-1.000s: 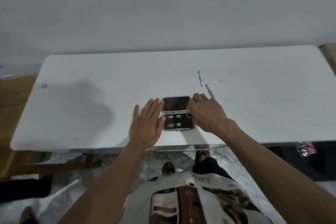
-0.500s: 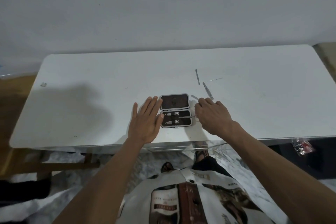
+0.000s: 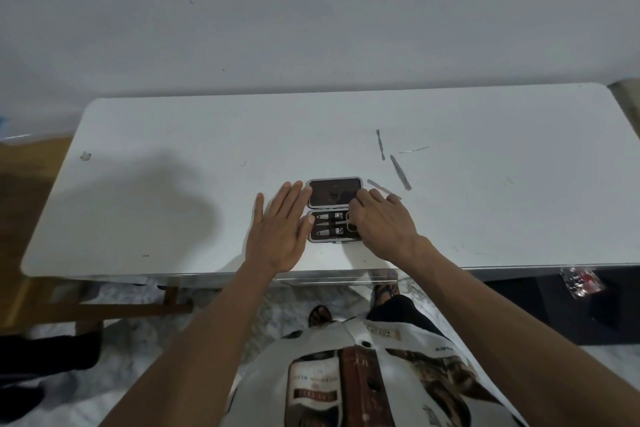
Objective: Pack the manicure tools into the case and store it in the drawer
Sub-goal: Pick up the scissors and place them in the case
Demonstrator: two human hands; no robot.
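Right hand (image 3: 382,224) has shifted leftward since the earlier frames: previously beside the case's right edge, it now lies over the right end of the case (image 3: 334,210), fingertips on the lid half. Left hand and the loose tools have not moved relative to the case.

Left to right:
- Small dark mark (image 3: 85,156) near the far left corner of the surface (image 3: 173,218); a broad shadow falls on the left half.
- Left hand (image 3: 278,229) lies flat on the surface, palm down, fingers straight and together, thumb spread; its fingers touch the left side of the case. Nothing held.
- Case lies opened flat near the front edge, at mid-width. Far half: dark lining. Near half: two nail clippers (image 3: 329,224) strapped in, with scissors between them, finger loops to the right.
- Right hand: fingers bent over the case. Whether this grip holds a tool cannot be told; the palm side is hidden.
- Flat metal file (image 3: 378,187) just beyond the right fingertips, partly covered by them.
- Tweezers (image 3: 401,172) further right, lying diagonally.
- Cuticle pusher (image 3: 380,144) beyond the tweezers, toward the far edge.
- Thin pick (image 3: 414,149) rightmost, nearly parallel to the far edge.
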